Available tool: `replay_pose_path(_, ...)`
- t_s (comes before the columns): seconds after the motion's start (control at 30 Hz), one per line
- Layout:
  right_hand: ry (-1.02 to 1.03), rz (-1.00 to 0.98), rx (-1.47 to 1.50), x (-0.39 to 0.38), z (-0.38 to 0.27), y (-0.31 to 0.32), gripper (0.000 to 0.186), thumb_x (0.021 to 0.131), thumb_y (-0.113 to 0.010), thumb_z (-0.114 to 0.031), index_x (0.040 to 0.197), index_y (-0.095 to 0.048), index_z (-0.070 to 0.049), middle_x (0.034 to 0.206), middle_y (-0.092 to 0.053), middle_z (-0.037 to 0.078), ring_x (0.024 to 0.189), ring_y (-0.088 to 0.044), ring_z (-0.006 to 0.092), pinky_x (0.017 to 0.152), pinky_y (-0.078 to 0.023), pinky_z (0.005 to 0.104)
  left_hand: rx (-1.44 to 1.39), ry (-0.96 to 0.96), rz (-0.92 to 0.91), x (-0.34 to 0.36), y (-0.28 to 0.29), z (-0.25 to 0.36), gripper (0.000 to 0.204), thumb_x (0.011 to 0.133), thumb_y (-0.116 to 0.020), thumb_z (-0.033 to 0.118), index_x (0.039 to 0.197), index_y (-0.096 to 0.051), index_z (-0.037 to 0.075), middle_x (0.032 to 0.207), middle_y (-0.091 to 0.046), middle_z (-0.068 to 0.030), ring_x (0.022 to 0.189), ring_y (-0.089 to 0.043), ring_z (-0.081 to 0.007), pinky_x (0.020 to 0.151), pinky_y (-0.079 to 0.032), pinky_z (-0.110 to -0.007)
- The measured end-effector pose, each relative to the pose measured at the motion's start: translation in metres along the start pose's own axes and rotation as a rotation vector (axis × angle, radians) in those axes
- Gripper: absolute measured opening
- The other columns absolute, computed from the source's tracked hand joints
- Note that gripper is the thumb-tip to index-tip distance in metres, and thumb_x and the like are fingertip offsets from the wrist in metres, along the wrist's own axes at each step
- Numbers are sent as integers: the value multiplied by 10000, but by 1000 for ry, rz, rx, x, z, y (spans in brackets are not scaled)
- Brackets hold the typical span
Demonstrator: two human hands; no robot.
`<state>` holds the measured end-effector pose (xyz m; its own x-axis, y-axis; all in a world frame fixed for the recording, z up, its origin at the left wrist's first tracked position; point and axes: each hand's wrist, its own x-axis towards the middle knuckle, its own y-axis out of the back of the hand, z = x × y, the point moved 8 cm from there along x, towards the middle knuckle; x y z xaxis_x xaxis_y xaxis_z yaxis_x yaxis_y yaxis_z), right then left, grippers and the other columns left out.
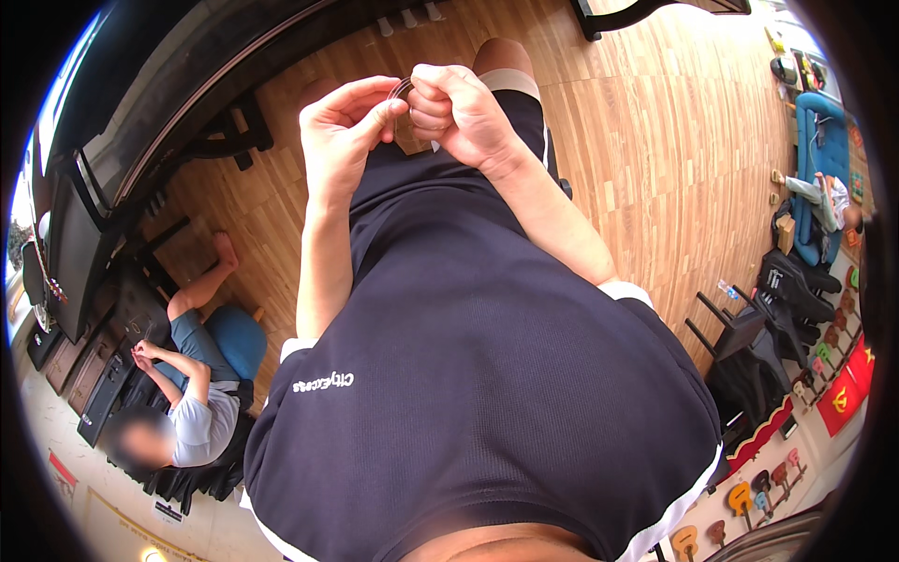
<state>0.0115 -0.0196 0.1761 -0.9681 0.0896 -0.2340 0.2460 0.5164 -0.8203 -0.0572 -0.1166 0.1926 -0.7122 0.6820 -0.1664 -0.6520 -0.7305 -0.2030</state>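
Above my lap, both hands meet on a thin, shiny, wire-like strand bent in a loop (pixel 401 89). My left hand (pixel 348 126) pinches it between thumb and fingers. Curled into a loose fist, my right hand (pixel 459 112) grips the other side, with its thumb on top. The strand's ends are hidden in my fingers, and I cannot tell exactly what kind of strand it is. Under the hands are my dark shorts (pixel 421 178).
A glossy black piano (pixel 178 84) with pedals (pixel 409 19) curves along the upper left. Another person (pixel 201 412) sits on a blue stool (pixel 236 339) at left. Wood flooring (pixel 646 159), a blue sofa (pixel 817 140), black chairs (pixel 749 332) and wall-hung guitars (pixel 740 498) lie rightward.
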Motion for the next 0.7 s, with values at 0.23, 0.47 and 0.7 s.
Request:
replay_pose_path(0.23, 9, 74, -50, 3, 1, 11, 381, 1003, -489, -191, 651, -352, -143, 548, -293, -65, 458, -237, 51, 438, -215, 244, -126, 77, -69, 1, 6, -12, 259, 908, -669, 23, 1163, -650, -18, 889, -706, -80, 666, -571, -66, 594, -443, -186)
replay_pose_path(0.47, -1, 103, -142, 3, -1, 9, 365, 1019, -479, -180, 669, -385, -139, 547, -298, -76, 455, -241, 40, 434, -217, 244, -97, 86, -124, 2, 3, -5, 287, 922, -645, 14, 1206, -621, -15, 891, -689, -78, 709, -576, -79, 640, -458, -197)
replay_pose_path(0.7, 34, 112, -222, 3, 0, 12, 372, 1019, -479, -180, 660, -387, -145, 551, -311, -82, 461, -237, 32, 437, -205, 238, 180, -26, -168, -4, -5, 10, 161, 863, -684, -57, 1011, -714, -4, 935, -696, -60, 840, -633, -66, 715, -510, -201)
